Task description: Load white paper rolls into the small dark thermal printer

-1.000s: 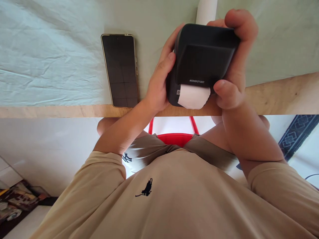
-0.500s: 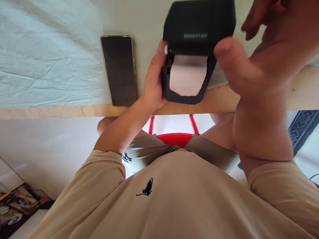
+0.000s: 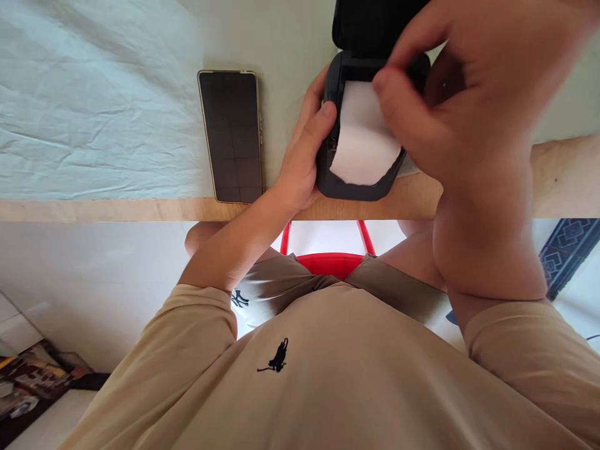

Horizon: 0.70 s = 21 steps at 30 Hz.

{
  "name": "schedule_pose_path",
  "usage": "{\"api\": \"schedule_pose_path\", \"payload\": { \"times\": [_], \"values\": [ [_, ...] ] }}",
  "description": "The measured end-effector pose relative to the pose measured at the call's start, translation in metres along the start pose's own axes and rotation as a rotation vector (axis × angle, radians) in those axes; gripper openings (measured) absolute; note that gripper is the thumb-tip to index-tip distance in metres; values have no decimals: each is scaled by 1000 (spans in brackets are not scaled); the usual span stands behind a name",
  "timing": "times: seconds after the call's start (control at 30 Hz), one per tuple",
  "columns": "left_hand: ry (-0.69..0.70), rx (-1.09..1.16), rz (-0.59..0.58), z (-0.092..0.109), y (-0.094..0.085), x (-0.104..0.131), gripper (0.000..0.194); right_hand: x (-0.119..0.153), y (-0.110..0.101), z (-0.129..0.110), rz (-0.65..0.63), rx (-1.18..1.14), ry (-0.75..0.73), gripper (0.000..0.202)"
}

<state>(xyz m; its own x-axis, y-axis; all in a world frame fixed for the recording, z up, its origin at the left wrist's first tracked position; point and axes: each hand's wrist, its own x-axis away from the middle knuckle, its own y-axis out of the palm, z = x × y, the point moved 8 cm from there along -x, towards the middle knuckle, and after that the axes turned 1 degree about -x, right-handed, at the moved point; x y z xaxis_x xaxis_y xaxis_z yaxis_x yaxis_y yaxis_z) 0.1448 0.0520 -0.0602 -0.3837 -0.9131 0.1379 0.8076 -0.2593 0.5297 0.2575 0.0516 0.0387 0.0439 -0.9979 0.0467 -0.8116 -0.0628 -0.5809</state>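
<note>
A black portable receipt printer [image 3: 356, 190] rests near the table's front edge, its lid [image 3: 365, 25] swung up at the far side. White paper [image 3: 368, 137] lies in the bay, its torn end hanging toward me. My left hand [image 3: 304, 144] is wrapped around the printer's left side, thumb on the rim. Over the right part of the bay, my right hand [image 3: 450, 94] has thumb and forefinger brought together at the paper's upper right edge, closed on the paper roll. The fingertips' far side is hidden.
A smartphone [image 3: 232, 137] with a dark screen lies left of the printer on a pale cloth [image 3: 117, 125]. The table's wooden edge [image 3: 117, 210] runs in front of me. Below it is a red stool [image 3: 330, 265] between my legs.
The printer's lid has gone from lowered to raised, baring more paper. My right hand has moved left onto the bay. My left thumb has come up onto the rim.
</note>
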Motion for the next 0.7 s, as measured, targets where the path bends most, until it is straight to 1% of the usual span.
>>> {"api": "schedule_pose_path", "payload": {
  "times": [0.03,0.1,0.2,0.27,0.37,0.47,0.53,0.6,0.63,0.7],
  "values": [
    [-9,5,-10,-2,0,-1,36,-1,4,-3,-56,184,-22,27],
    [-22,14,-8,-2,0,0,36,-2,8,-4,-132,439,-20,30],
    [-4,5,11,4,2,4,34,-1,8,3,-204,666,66,38],
    [34,-22,-3,11,7,8,36,1,8,8,-239,769,121,43],
    [72,-82,-78,17,13,10,46,2,9,12,-249,777,139,43],
    [130,-139,-259,19,24,10,49,2,9,14,-242,765,156,38],
    [80,-137,-208,13,18,6,41,4,8,11,-243,727,147,38],
    [15,-112,-91,8,9,5,36,7,5,3,-224,673,92,39],
    [-6,-100,-57,7,8,5,38,8,2,-1,-207,649,54,40],
    [-18,-89,-31,8,8,7,40,11,-2,-7,-203,545,-22,39]
  ]
}}
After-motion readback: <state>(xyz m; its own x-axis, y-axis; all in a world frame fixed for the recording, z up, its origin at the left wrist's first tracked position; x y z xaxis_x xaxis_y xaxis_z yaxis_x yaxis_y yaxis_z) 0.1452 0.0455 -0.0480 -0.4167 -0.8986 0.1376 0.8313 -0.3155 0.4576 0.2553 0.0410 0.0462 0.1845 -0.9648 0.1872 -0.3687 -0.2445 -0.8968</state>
